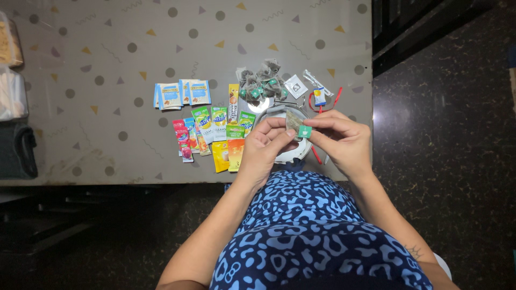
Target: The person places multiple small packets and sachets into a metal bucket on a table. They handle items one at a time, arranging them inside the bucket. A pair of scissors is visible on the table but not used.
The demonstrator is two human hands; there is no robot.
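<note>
Both hands meet above a round metal cup [279, 156] that stands at the near edge of a patterned table [107, 80], seen from the head camera looking straight down. The left hand [263, 150] pinches a pyramid tea bag [293, 121] between thumb and fingers, closed on the mesh pouch, while the right hand [341, 139] pinches the small green paper tag [305, 131] at the bag's string, fingertips closed around it. Bag and tag sit just over the cup's rim, between the two hands. Beyond the cup lies a heap of similar tea bags [263, 83] with green tags, and to its right a small white square sachet [295, 86], a clear wrapped stick [317, 83] and a red-handled tool [325, 107], partly hidden by the right hand. To the left of the cup are rows of drink sachets: blue and white packets [183, 94], green ones [212, 122], red ones [183, 139], and yellow and orange ones [228, 153], lying flat and overlapping one another. Clear plastic containers [11, 70] sit at the table's far left edge. The person wears a blue patterned garment [312, 231], and a dark speckled floor [446, 139] lies to the right.
</note>
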